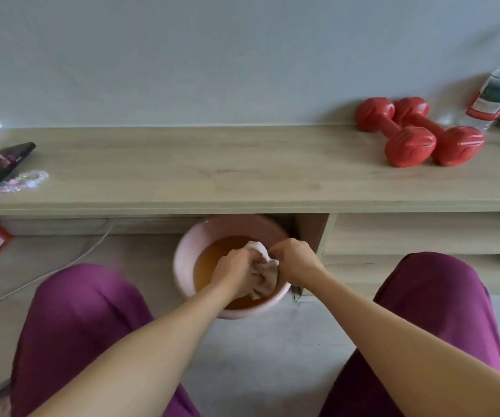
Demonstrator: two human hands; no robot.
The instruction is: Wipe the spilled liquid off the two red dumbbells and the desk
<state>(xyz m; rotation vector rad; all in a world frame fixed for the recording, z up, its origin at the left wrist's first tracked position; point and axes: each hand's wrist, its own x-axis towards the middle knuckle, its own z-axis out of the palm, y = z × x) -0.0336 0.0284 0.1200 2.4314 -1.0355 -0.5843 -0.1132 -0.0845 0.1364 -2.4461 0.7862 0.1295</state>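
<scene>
Nearest, two knees in purple trousers point(80, 320) spread wide, leaving room between them for both forearms to reach down to the floor. There a pink basin point(182, 260) sits, half tucked under the worktop's edge, holding brownish liquid. Over it the left hand point(233, 269) and right hand point(295, 260) each clench one end of a damp cloth point(263, 273), both grips grasping it tightly. This looks like wringing, done above the basin so the drips fall back in rather than on the floor.

Beyond, the worktop point(212, 176) stretches across the view; any wet patch on it is too faint to make out. At its far right, against the wall, the two red dumbbells point(417, 133) lie side by side, touching, well apart from the hands. Just behind them lies a clear plastic bottle point(495, 94), tipped on its side, perhaps the spill's source. At far left rest a dark packet point(2, 164) and some crinkled wrap point(23, 180).
</scene>
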